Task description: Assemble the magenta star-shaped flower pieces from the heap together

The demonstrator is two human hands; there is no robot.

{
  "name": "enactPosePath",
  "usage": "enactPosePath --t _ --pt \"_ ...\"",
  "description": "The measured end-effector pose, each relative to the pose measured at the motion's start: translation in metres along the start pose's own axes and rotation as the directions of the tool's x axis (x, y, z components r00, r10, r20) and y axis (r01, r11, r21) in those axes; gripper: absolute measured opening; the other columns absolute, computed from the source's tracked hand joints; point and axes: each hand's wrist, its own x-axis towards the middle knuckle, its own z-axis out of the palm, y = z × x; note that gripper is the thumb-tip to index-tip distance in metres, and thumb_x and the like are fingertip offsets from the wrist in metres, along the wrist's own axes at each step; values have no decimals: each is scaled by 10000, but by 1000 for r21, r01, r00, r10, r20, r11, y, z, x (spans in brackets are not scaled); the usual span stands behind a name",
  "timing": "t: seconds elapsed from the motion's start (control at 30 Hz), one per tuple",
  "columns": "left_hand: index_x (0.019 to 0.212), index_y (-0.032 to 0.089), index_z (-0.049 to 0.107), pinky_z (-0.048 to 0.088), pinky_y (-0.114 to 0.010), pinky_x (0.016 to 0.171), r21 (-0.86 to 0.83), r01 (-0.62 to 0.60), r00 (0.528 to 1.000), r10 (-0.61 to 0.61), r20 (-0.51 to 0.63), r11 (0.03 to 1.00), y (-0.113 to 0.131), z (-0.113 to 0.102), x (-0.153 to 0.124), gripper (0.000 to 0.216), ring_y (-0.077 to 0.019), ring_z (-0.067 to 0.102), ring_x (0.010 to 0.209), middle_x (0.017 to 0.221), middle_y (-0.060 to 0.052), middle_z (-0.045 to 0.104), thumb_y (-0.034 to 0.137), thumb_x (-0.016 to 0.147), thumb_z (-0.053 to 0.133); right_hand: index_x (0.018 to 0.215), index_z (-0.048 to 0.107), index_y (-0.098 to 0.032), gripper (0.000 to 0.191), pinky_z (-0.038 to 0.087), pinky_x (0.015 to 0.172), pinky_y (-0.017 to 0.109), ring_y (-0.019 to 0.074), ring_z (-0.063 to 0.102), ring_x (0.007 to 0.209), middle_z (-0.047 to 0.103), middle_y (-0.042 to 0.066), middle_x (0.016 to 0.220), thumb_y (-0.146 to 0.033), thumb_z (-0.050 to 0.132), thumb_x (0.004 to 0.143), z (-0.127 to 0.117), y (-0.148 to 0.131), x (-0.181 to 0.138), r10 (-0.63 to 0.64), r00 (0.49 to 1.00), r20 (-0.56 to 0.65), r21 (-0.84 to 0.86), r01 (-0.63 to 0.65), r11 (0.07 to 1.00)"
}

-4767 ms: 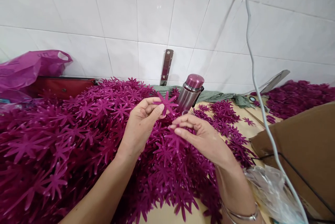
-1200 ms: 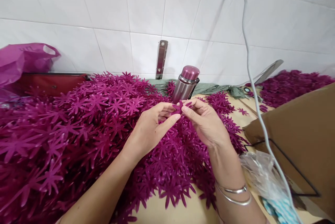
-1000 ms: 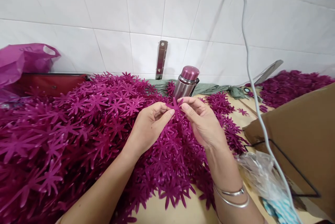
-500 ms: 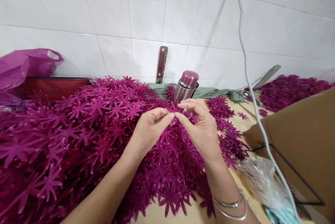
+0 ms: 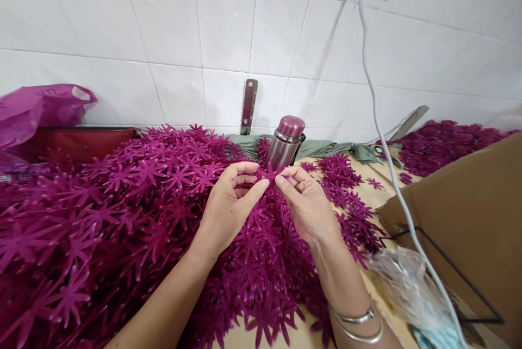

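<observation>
My left hand [image 5: 230,202] and my right hand [image 5: 304,202] meet at the centre, above a big heap of magenta star-shaped plastic flowers [image 5: 122,202]. Both pinch one small magenta flower piece [image 5: 269,173] between thumbs and fingertips. The right wrist wears two silver bangles [image 5: 359,323]. Just behind the fingertips stands a metal flask with a magenta cap [image 5: 286,142].
A white tiled wall is at the back, with a grey cable [image 5: 383,137] hanging from a socket. A brown cardboard box [image 5: 468,218] is at the right, a clear plastic bag [image 5: 408,289] before it. More flowers [image 5: 448,139] lie at far right; a magenta plastic bag [image 5: 36,112] at far left.
Both hands stay together on the flower piece, turning it slightly between the fingertips. The view has tilted up a little, showing the wall socket.
</observation>
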Motion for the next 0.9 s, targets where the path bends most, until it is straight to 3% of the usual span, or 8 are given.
enactPosePath --t 0.13,0.33,0.47,0.63,0.77,0.9 --pt "1276 175 645 556 -333 945 -19 57 997 -56 51 998 -2 1 1 441 -200 696 1086 1208 -104 737 338 881 754 864 724 -247 238 465 718 249 130 571 714 672 -36 751 -411 868 769 0 5 0 -82 997 -8 -83 81 993" --pt "1249 164 663 556 -330 948 -92 110 986 -96 139 990 0 3 1 392 -189 721 1022 1131 -87 770 355 911 714 848 687 -244 236 441 683 254 135 540 699 645 -33 754 -458 783 875 0 3 -3 -111 993 49 -169 118 979" --pt "1140 166 687 549 -296 941 -200 111 986 -84 142 973 3 3 1 308 -164 712 1000 1150 -78 762 340 892 741 825 649 -237 290 406 657 253 131 487 682 580 -40 739 -500 751 894 1 1 -5 -111 988 106 -220 132 966" --pt "986 158 698 526 -263 878 -235 131 982 -94 161 963 4 1 1 212 -128 671 863 945 -24 748 327 876 761 833 628 -234 296 394 671 250 124 455 685 542 -45 752 -501 722 920 0 3 -5 -82 987 140 -220 112 969" --pt "1037 155 701 516 -268 895 -257 118 989 -90 119 959 2 -1 2 258 -128 665 888 962 -23 748 264 829 806 865 650 -239 241 415 708 247 123 490 728 578 -38 807 -455 743 914 -1 4 -4 -107 985 138 -208 135 969" --pt "1092 155 733 520 -265 850 -342 262 958 -201 202 903 0 0 4 350 -114 655 824 916 -18 748 277 785 847 893 682 -248 182 455 763 263 139 549 798 624 -20 881 -418 743 914 -2 2 -3 -168 980 108 -243 190 951"
